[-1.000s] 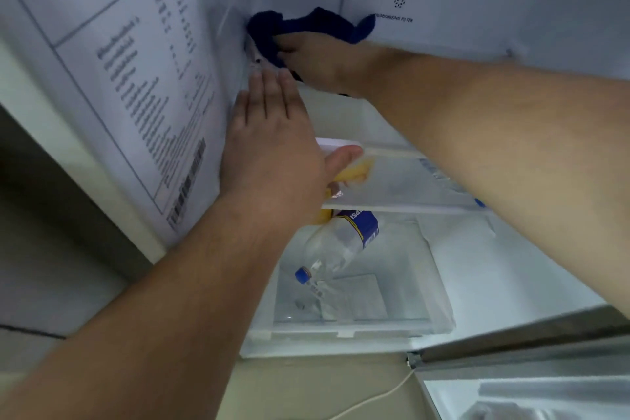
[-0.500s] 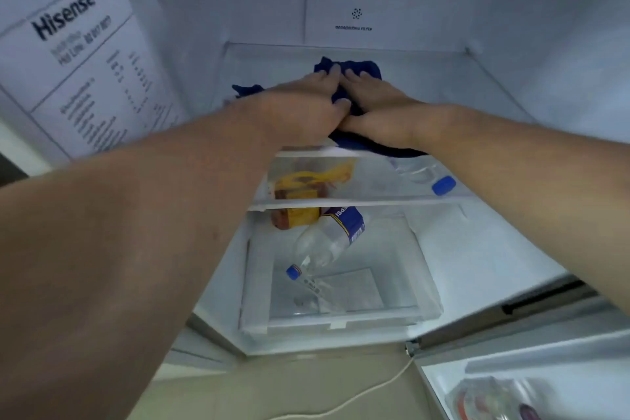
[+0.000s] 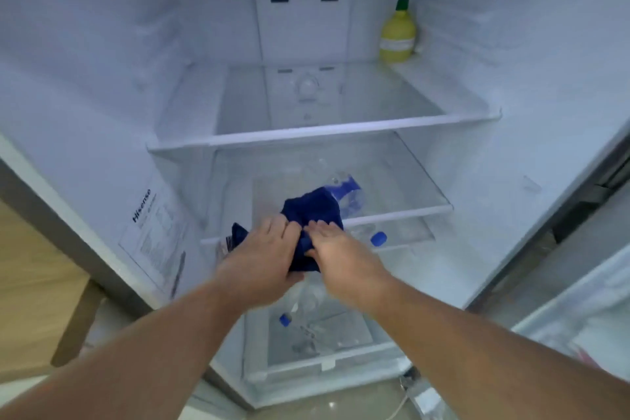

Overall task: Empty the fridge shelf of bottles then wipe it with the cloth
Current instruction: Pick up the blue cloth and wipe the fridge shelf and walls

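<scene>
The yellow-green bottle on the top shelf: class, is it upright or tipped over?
Upright. The yellow-green bottle stands on its base in the back right corner of the top shelf, its green cap pointing straight up.

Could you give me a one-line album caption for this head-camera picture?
Both hands, left hand and right hand, bunch a dark blue cloth inside an open fridge.

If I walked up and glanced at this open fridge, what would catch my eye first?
Probably the dark blue cloth, bunched between the left hand and right hand at the middle of the fridge. Next, the yellow bottle with a green cap, standing alone at the back right of the upper shelf.
</scene>
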